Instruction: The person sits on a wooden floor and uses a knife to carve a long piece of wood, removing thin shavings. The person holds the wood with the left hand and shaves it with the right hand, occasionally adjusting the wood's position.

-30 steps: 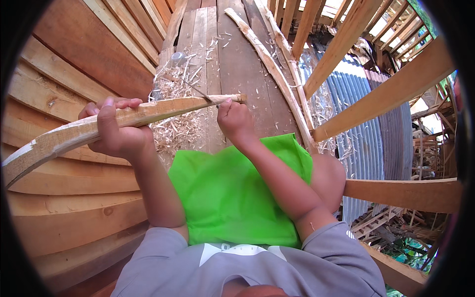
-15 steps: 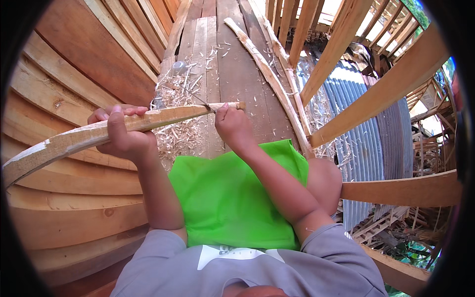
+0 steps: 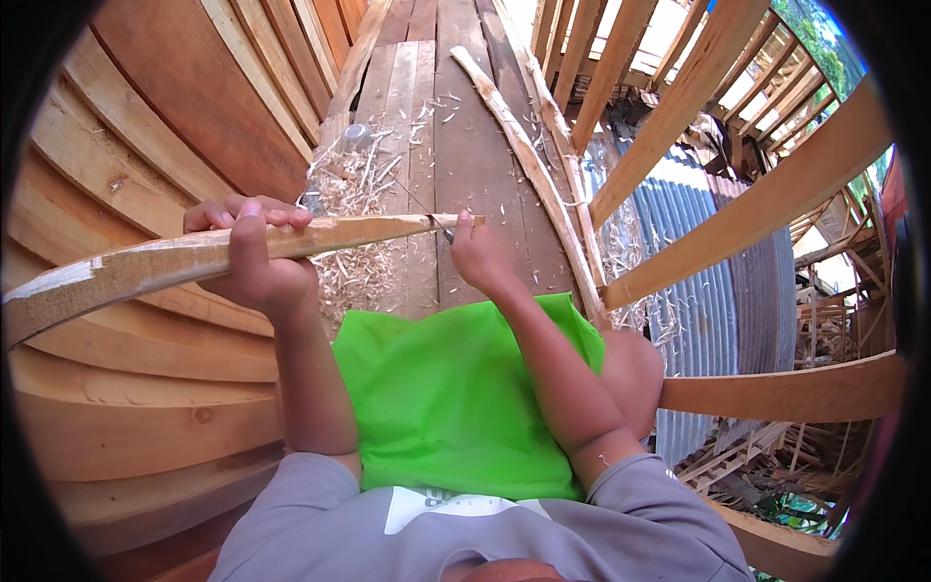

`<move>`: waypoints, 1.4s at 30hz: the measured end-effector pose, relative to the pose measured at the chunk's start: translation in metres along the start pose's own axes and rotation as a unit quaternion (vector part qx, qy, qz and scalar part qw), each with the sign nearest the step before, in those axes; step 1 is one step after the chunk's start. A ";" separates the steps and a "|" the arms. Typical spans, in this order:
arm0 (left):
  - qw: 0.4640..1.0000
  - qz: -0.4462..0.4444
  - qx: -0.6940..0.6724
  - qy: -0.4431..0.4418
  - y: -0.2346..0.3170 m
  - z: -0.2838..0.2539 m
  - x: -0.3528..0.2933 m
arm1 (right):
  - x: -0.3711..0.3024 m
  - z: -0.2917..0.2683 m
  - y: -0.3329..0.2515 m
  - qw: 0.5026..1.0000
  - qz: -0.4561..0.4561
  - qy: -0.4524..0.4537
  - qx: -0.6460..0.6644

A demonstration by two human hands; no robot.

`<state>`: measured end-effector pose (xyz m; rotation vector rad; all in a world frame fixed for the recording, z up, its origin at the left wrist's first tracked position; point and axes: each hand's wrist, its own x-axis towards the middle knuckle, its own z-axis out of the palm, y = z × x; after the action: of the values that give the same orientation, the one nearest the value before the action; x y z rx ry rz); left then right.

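A long pale wooden pole (image 3: 155, 264), partly stripped, runs from the left rim across to the middle of the view. Around its mid-length my left hand (image 3: 257, 247) is closed, thumb on the near side and fingers over the far side. My right hand (image 3: 480, 257) is closed near the pole's right end on a knife, its thumb raised against the wood. The thin dark knife blade (image 3: 419, 202) crosses the pole and points away to the upper left. Its handle is mostly hidden in my fist. A bright green cloth (image 3: 451, 398) covers my lap.
Wood shavings (image 3: 359, 267) lie heaped on the plank floor (image 3: 465, 155) beyond the pole, beside a clear cup (image 3: 357, 136). Two peeled poles (image 3: 529, 160) rest along the right edge. A plank wall (image 3: 126, 383) stands left; wooden railing bars (image 3: 737, 213) and corrugated metal sheets (image 3: 703, 262) are right.
My right hand and the knife have shifted slightly right and down, toward the pole's end. The left hand keeps its hold while the whole view has moved a little.
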<state>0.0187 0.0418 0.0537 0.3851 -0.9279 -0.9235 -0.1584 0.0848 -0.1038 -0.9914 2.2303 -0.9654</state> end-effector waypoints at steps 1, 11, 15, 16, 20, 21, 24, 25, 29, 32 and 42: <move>1.000 0.002 0.002 0.002 0.000 0.001 0.000 | -0.004 0.005 -0.002 0.999 0.016 0.040 0.008; 1.000 0.017 -0.013 -0.019 0.000 0.007 0.001 | 0.020 0.022 0.036 0.997 0.002 0.066 0.038; 1.000 0.014 -0.012 -0.011 0.003 -0.002 0.000 | 0.007 0.023 0.025 0.999 -0.020 0.035 0.029; 1.000 0.012 -0.009 -0.001 0.002 -0.004 0.000 | -0.004 0.015 -0.002 0.999 -0.027 0.016 0.033; 1.000 0.020 0.016 0.006 0.002 -0.003 -0.004 | -0.032 0.005 -0.038 0.998 -0.043 -0.027 0.042; 0.999 0.028 0.029 0.017 0.003 0.002 -0.003 | -0.026 0.007 -0.034 0.997 -0.042 -0.014 0.060; 0.998 0.046 0.033 0.036 0.003 0.008 0.001 | -0.018 0.010 -0.026 0.997 -0.044 0.004 0.060; 0.998 0.050 0.028 0.040 0.003 0.009 0.002 | -0.019 0.009 -0.026 0.998 -0.045 0.007 0.051; 0.998 0.045 0.018 0.041 0.002 0.006 0.001 | -0.024 0.008 -0.029 0.999 -0.041 0.007 0.025; 0.999 0.036 0.012 0.038 0.002 -0.003 0.003 | -0.039 -0.011 -0.058 0.997 -0.071 -0.018 0.034; 0.997 0.023 0.049 0.056 0.002 -0.006 0.000 | -0.031 -0.003 -0.043 0.997 -0.048 -0.048 0.021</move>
<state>0.0248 0.0421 0.0515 0.4931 -0.8782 -0.8089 -0.1239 0.0898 -0.0633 -1.1114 2.0906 -0.9807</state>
